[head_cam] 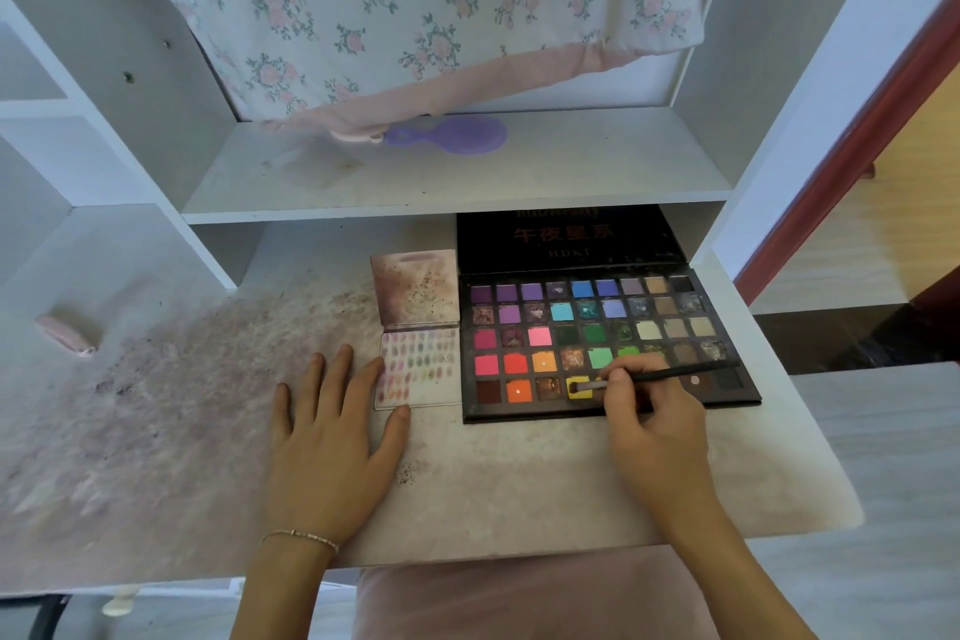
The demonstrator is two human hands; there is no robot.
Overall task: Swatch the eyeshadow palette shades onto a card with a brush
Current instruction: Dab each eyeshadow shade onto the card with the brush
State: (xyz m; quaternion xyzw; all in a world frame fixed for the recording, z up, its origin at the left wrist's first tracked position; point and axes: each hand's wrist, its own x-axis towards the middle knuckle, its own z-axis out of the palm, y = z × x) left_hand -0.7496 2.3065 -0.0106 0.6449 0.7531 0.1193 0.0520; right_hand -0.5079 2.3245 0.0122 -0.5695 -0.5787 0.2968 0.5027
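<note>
An open black eyeshadow palette [608,411] with several rows of coloured pans lies on the desk at centre right. My right hand [649,426] pinches a thin black brush [670,373], whose tip sits in a yellow pan [575,387] in the bottom row. Left of the palette lies a white swatch card [431,387] covered with several small colour dabs, its stained flap standing up behind it. My left hand [332,442] lies flat on the desk, fingers spread, thumb and index fingertip touching the card's left and lower edges.
The desk top [519,483] is dusted with pinkish powder stains. A purple hairbrush [457,134] and floral cloth [415,16] sit on the shelf above. A pink object [70,333] lies at far left. A pink stool cushion [519,598] is below the desk edge.
</note>
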